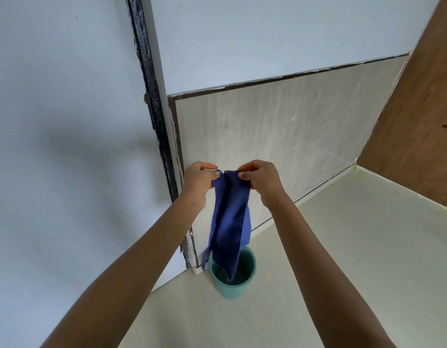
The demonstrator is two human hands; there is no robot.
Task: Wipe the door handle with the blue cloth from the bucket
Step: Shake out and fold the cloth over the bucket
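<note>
The blue cloth [230, 217] hangs lengthwise in front of me, its lower end reaching into the mouth of the teal bucket [232, 282] on the floor. My left hand [198, 182] pinches the cloth's top left corner. My right hand [261, 180] pinches the top right corner, close beside the left. The door handle is not in view.
A white door or panel [66, 121] fills the left side, edged by a black frame strip [154, 101]. A beige tiled wall section [280, 136] stands behind the bucket. A brown wooden surface [423, 121] rises at the right. The floor [343, 247] is pale tile.
</note>
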